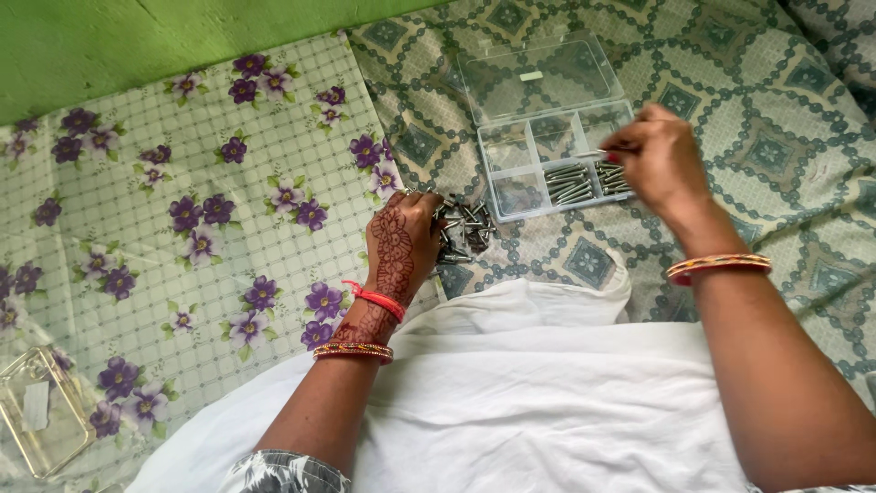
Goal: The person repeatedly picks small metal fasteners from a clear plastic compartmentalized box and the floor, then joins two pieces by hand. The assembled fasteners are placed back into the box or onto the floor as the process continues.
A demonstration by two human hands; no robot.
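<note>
Head view: left hand curled on screw pile; right hand pinching screw over organizer box.

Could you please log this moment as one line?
left hand: on screw pile | right hand: screw over open box | surface: patterned cloth

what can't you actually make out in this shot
Head view only:
- Right hand: its fingertips are turned away, so how they hold the thin screw is hidden.
- Left hand: its fingers cover part of the loose screws; whether it grips any is unclear.
- Organizer box: the right hand hides its right compartments.
- Clear box at lower left: cut off by the frame edge.
- Screw heads: too small to tell the type.
</note>
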